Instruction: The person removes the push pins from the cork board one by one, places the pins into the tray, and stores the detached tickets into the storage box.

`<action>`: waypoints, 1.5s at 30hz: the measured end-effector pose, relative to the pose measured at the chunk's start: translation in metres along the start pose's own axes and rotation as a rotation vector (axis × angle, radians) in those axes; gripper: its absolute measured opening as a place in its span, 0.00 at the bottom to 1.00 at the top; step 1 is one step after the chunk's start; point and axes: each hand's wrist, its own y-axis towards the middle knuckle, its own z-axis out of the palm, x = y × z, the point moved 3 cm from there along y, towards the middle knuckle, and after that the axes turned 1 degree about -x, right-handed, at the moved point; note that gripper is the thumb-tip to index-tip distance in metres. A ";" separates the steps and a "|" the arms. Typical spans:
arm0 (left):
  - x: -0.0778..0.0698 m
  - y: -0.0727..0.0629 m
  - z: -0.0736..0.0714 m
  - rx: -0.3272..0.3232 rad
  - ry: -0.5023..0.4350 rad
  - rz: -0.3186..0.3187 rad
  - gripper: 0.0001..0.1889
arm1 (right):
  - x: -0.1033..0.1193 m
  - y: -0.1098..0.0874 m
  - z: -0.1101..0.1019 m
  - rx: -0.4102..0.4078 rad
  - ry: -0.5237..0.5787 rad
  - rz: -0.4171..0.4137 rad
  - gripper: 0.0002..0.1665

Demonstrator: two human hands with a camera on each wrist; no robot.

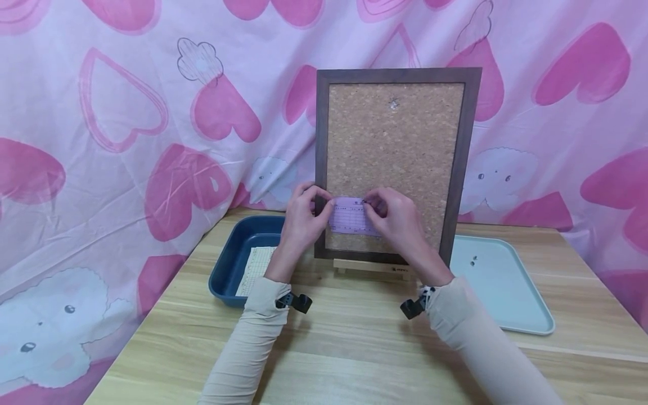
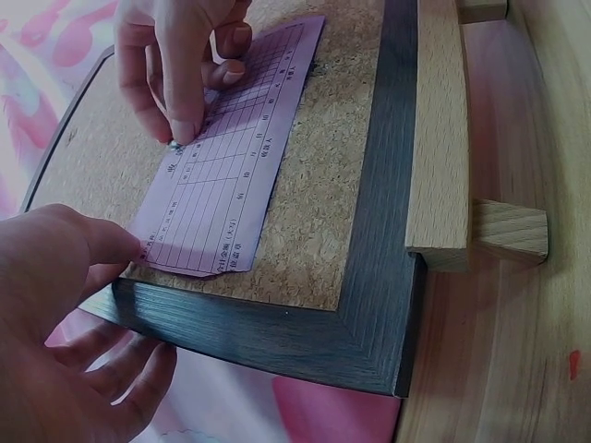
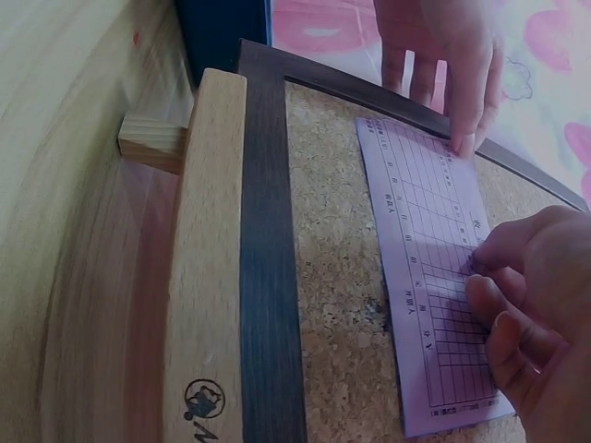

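Observation:
A purple receipt slip (image 1: 349, 216) with printed lines lies against the lower part of a cork board (image 1: 390, 146) in a dark wooden frame. At the slip's upper left corner my left hand (image 1: 305, 216) presses with its thumb, while its other fingers (image 2: 138, 369) curl behind the frame's side. My right hand (image 1: 400, 216) pinches a small metallic pushpin (image 2: 174, 145) at the slip's top edge; the fingertips mostly hide it. Another clear or silvery pin (image 1: 394, 104) sits near the top of the cork.
The board stands on a light wooden easel (image 1: 369, 267). A dark blue bin (image 1: 223, 275) with pale printed slips (image 1: 255, 267) is at the left. A pale green tray (image 1: 511, 292) with a few small pins (image 1: 473, 261) lies at the right. A patterned pink cloth (image 1: 126, 197) hangs behind.

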 end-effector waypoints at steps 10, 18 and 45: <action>-0.001 0.000 -0.001 0.009 0.009 -0.010 0.05 | 0.004 0.006 -0.002 0.094 -0.035 0.070 0.04; -0.001 0.000 -0.001 0.028 0.009 -0.022 0.06 | 0.007 0.007 -0.002 0.141 -0.080 0.087 0.05; -0.001 -0.001 -0.002 0.044 0.035 -0.040 0.06 | -0.006 -0.010 -0.007 0.085 -0.018 0.043 0.06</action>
